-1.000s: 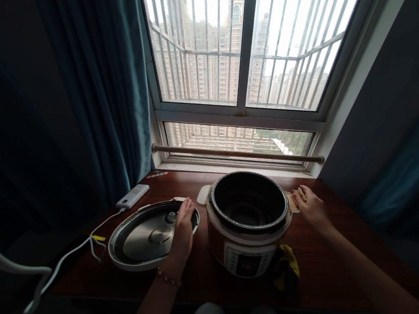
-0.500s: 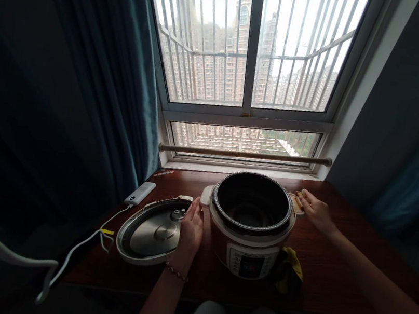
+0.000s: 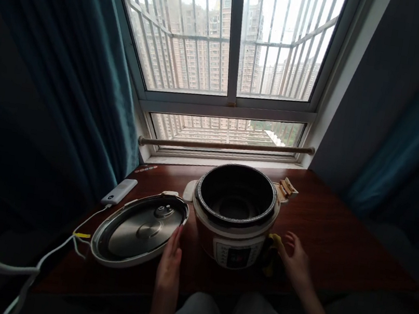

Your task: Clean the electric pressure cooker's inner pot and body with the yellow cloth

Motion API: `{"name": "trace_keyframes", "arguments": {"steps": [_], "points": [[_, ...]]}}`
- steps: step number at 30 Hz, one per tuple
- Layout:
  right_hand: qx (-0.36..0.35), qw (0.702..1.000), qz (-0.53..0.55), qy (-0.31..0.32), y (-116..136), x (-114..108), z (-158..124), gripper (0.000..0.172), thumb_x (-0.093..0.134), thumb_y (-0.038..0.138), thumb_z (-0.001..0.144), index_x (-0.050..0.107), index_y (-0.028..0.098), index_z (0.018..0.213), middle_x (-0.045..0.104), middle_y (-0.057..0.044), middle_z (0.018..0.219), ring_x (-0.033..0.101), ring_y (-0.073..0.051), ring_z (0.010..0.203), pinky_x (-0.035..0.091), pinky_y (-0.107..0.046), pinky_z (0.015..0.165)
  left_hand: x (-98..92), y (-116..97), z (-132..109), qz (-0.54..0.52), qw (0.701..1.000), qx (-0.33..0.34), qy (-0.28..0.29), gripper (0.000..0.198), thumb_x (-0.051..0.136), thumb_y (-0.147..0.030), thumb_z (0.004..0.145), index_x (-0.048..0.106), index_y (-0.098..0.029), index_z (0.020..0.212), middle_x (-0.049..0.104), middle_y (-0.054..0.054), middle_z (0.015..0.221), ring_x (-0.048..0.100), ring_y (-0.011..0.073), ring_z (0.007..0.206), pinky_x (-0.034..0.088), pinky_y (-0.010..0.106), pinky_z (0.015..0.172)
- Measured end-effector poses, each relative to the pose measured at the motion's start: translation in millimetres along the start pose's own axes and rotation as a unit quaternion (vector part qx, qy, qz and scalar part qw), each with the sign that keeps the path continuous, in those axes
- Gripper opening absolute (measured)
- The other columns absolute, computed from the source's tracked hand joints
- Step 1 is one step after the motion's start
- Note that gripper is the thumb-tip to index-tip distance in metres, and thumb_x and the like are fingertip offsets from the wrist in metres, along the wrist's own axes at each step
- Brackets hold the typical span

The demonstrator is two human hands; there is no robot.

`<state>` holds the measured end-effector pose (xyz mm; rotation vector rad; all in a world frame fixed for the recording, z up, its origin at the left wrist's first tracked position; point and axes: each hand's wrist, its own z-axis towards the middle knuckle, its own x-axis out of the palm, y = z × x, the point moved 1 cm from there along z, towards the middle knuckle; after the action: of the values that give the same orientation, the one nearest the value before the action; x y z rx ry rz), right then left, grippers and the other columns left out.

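An electric pressure cooker [image 3: 205,235] stands lidless on the table, its dark inner pot [image 3: 236,190] showing nothing inside. Left of it lies the lid [image 3: 138,235], steel underside up. Beside the lid's right edge is my left hand [image 3: 170,266], fingers stretched out and holding nothing; whether they touch the rim I cannot tell. My right hand [image 3: 298,264] is at the yellow and dark cloth [image 3: 270,258] by the cooker's right side, thumb and fingers apart. The thumb side seems to meet the cloth. The cooker's right handle [image 3: 286,190] is free of my hand.
A white power bank [image 3: 119,192] with a white cable [image 3: 83,225] lies left of the lid on the brown table [image 3: 340,229]. Behind the table are a wooden rail [image 3: 227,146] and a barred window. A blue curtain [image 3: 98,82] hangs at the left.
My right hand has left the cooker's right handle and come down to the cloth. My left hand has drawn back toward me along the lid's edge. The view has shifted right.
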<state>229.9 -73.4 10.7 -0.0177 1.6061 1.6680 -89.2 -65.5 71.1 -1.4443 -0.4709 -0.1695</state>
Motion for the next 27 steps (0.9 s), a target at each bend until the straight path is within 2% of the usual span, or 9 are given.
{"name": "trace_keyframes", "arguments": {"steps": [3, 5, 11, 14, 17, 19, 21, 24, 27], "points": [[-0.078, 0.992, -0.09, 0.038, -26.1, 26.2, -34.1, 0.057, 0.053, 0.024, 0.068, 0.046, 0.033, 0.123, 0.047, -0.004, 0.13, 0.049, -0.028, 0.115, 0.043, -0.043, 0.094, -18.4, 17.8, -40.6, 0.078, 0.996, -0.04, 0.004, 0.04, 0.06, -0.037, 0.075, 0.059, -0.03, 0.115, 0.048, 0.001, 0.133, 0.026, 0.024, 0.133, 0.013, 0.036, 0.113], [-0.103, 0.983, -0.143, 0.052, -42.4, 32.9, -34.0, 0.059, 0.046, 0.014, 0.065, 0.049, 0.032, 0.121, 0.041, -0.002, 0.135, 0.046, -0.027, 0.117, 0.041, -0.041, 0.095, -32.3, 25.4, -59.1, 0.127, 0.99, -0.067, 0.003, 0.039, 0.061, -0.042, 0.073, 0.063, -0.029, 0.11, 0.052, 0.002, 0.13, 0.03, 0.0261, 0.131, 0.014, 0.038, 0.113], [-0.103, 0.964, -0.245, 0.006, -75.9, -7.3, 29.1, 0.054, 0.041, 0.015, 0.071, 0.047, 0.012, 0.124, 0.042, -0.014, 0.134, 0.044, -0.028, 0.118, 0.032, -0.046, 0.099, -99.5, 43.2, -66.2, 0.093, 0.975, -0.19, -0.067, 0.041, 0.07, -0.041, 0.062, 0.068, -0.019, 0.097, 0.065, 0.009, 0.111, 0.045, 0.0295, 0.12, 0.026, 0.043, 0.108], [-0.086, 0.964, -0.209, -0.142, -49.4, -35.0, 32.8, 0.061, 0.044, 0.03, 0.076, 0.037, 0.002, 0.13, 0.038, -0.024, 0.134, 0.038, -0.035, 0.122, 0.028, -0.053, 0.098, -138.0, 47.4, -55.0, -0.013, 0.962, -0.231, -0.143, 0.032, 0.067, -0.03, 0.066, 0.067, -0.016, 0.095, 0.067, 0.011, 0.106, 0.053, 0.0275, 0.113, 0.033, 0.041, 0.104], [-0.024, 0.973, -0.065, -0.221, 9.5, -44.5, -12.5, 0.058, 0.046, 0.041, 0.079, 0.044, 0.008, 0.127, 0.054, -0.02, 0.119, 0.054, -0.031, 0.104, 0.042, -0.046, 0.087, -166.4, 43.8, -37.0, -0.087, 0.953, -0.217, -0.194, 0.023, 0.056, -0.015, 0.072, 0.067, -0.014, 0.093, 0.067, 0.011, 0.104, 0.057, 0.0229, 0.108, 0.039, 0.034, 0.1], [0.043, 0.984, 0.043, -0.167, 53.8, -30.4, -58.4, 0.049, 0.046, 0.046, 0.081, 0.053, 0.016, 0.118, 0.061, -0.013, 0.108, 0.059, -0.027, 0.096, 0.043, -0.043, 0.086, -178.6, 40.4, -20.7, -0.114, 0.95, -0.204, -0.209, 0.026, 0.048, -0.009, 0.075, 0.066, -0.014, 0.093, 0.067, 0.01, 0.104, 0.059, 0.0207, 0.106, 0.044, 0.032, 0.096], [0.123, 0.971, 0.204, 0.01, 94.1, 3.9, -102.3, 0.046, 0.051, 0.054, 0.076, 0.061, 0.016, 0.1, 0.065, -0.012, 0.096, 0.063, -0.025, 0.083, 0.049, -0.037, 0.075, -186.5, 38.8, -1.6, -0.124, 0.949, -0.198, -0.211, 0.029, 0.041, -0.007, 0.077, 0.066, -0.013, 0.09, 0.068, 0.011, 0.102, 0.06, 0.0215, 0.104, 0.047, 0.034, 0.092], [0.258, 0.86, 0.382, 0.221, 141.8, 77.9, -145.3, 0.054, 0.061, 0.061, 0.065, 0.061, 0.014, 0.091, 0.066, -0.011, 0.082, 0.064, -0.023, 0.073, 0.051, -0.034, 0.066, -193.3, 40.4, 28.0, -0.076, 0.959, -0.199, -0.189, 0.031, 0.035, -0.008, 0.077, 0.065, -0.012, 0.082, 0.068, 0.015, 0.097, 0.06, 0.0257, 0.103, 0.048, 0.041, 0.09], [0.386, 0.74, 0.462, 0.3, 173.9, 150.8, -154.3, 0.062, 0.074, 0.055, 0.051, 0.058, 0.011, 0.092, 0.064, -0.008, 0.077, 0.065, -0.019, 0.073, 0.049, -0.031, 0.073, -198.0, 39.8, 53.2, 0.161, 0.972, -0.123, -0.116, 0.038, 0.028, -0.012, 0.077, 0.065, -0.012, 0.084, 0.067, 0.019, 0.098, 0.059, 0.0293, 0.105, 0.046, 0.049, 0.089]]}}
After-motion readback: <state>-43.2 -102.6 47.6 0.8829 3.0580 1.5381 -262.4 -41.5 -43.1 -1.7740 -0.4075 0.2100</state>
